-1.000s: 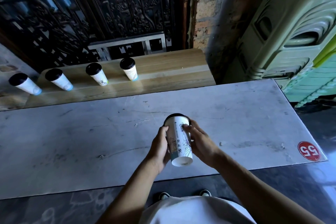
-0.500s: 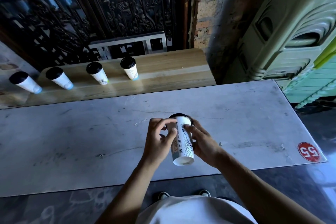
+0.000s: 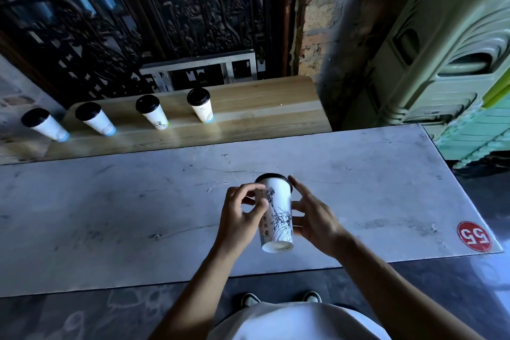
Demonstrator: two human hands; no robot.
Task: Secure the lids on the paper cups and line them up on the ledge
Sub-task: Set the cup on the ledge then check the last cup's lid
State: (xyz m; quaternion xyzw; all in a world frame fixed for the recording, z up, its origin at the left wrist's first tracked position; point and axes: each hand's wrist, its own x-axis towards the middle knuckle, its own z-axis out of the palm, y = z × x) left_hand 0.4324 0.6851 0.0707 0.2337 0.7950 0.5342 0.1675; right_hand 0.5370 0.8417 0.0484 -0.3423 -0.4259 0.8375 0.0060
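Note:
A white paper cup [image 3: 278, 218] with a Statue of Liberty drawing and a black lid [image 3: 271, 176] is tilted in the air above the grey table [image 3: 110, 201], its base toward me. My left hand [image 3: 240, 218] pinches its left side just under the lid with thumb and curled fingers. My right hand [image 3: 314, 218] holds the right side, thumb on the wall and index finger stretched up beside the lid. Several lidded cups, the nearest to the right being cup [image 3: 201, 106], stand in a row on the wooden ledge [image 3: 262, 107].
The ledge has bare wood to the right of the row, up to a brick wall [image 3: 317, 22]. Dark ornate screens [image 3: 165, 14] rise behind it. Stacked green plastic chairs [image 3: 441, 50] stand at the right. A red "55" sticker [image 3: 474, 236] marks the table corner.
The cup has turned in my hands so the statue drawing faces me. My left fingers shifted up toward the lid and my right fingers spread out.

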